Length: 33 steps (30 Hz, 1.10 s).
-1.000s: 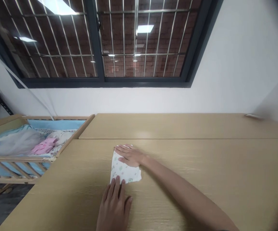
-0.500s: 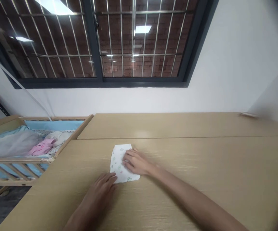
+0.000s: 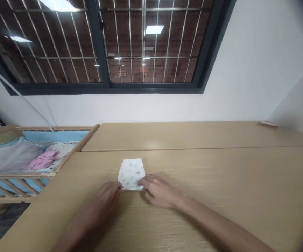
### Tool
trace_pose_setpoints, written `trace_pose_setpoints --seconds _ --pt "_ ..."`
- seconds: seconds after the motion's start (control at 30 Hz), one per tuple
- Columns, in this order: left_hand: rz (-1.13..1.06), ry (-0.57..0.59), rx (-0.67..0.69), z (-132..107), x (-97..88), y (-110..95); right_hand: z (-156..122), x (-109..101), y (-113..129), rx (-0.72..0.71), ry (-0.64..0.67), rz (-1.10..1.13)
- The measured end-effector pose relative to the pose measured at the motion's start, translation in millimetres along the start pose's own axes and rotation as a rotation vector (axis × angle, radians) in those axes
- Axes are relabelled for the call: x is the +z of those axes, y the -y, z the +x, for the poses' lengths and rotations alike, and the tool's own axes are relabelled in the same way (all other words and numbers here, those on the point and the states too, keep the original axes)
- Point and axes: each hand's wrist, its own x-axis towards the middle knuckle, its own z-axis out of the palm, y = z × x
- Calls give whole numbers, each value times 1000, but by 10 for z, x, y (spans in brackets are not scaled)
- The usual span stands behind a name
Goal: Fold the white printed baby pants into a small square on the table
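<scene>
A small white folded cloth (image 3: pixel 131 173) with a faint green and pink print lies on the wooden table (image 3: pixel 219 182). My left hand (image 3: pixel 106 197) is at the cloth's near left corner, fingers curled onto its edge. My right hand (image 3: pixel 158 190) is at the near right corner, fingertips pinched on that edge. Both hands grip the cloth's near side, and the far half lies flat and uncovered.
A wooden crib (image 3: pixel 22 168) with blue bedding, a grey cloth and a pink garment (image 3: pixel 40 161) stands against the table's left end. A barred window (image 3: pixel 101 45) is on the white wall behind. A small flat object (image 3: pixel 267 123) lies at the table's far right.
My right hand slid back from the cloth's far end to its near right corner. My left hand moved to the near left corner. The cloth looks shorter now.
</scene>
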Motion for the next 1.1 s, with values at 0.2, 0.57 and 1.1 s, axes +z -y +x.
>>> trace_pose_setpoints --seconds 0.2,0.57,1.1 --pt "-140 -6 -127 87 -246 -113 135 -84 -7 140 -95 162" --pt "-188 -112 -315 856 -216 229 632 142 -434 320 -403 423" --pt "-63 -295 -376 1040 280 602 839 505 -855 267 -661 367"
